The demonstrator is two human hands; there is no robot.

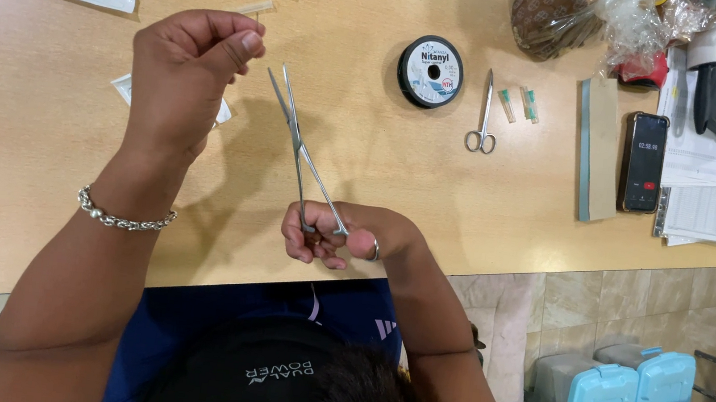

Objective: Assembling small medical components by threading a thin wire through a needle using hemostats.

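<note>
With the left hand [184, 73] pinched shut on something too fine to see, and the right hand's [341, 235] grip clamped in the forceps [300, 154] rings above the surface's [482, 215] near edge (tips apart), a wobble could likely jab that thumb.

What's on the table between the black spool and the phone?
In the head view, between the black thread spool and the phone lie small scissors, two small green-tipped packets and a long grey-green block.
</note>
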